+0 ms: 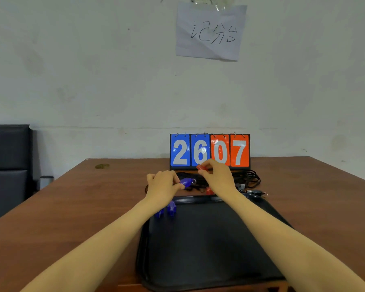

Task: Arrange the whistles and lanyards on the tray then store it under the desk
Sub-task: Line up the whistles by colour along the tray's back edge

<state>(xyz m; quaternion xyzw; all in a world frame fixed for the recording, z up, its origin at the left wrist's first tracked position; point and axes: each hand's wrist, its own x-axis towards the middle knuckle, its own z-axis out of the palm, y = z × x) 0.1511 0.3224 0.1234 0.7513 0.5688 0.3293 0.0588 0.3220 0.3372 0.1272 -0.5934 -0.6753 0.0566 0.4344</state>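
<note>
"Where were the whistles?"

"The left hand (162,186) pinched a blue whistle (187,182), and the right hand (218,175) pinched a red whistle (201,167) in its fingertips. Both were held above the black lanyards (247,178), just beyond the tray (209,249)."

"Anything at the tray?"

"A blue pair (171,208) sat at its far left corner, beside the left forearm."

"And around that?"

"A second red one (209,190) lay by the right wrist, with a dark whistle (255,192) further right. All were on the worktop (93,197), before a scoreboard (209,150) reading 2607."
</note>
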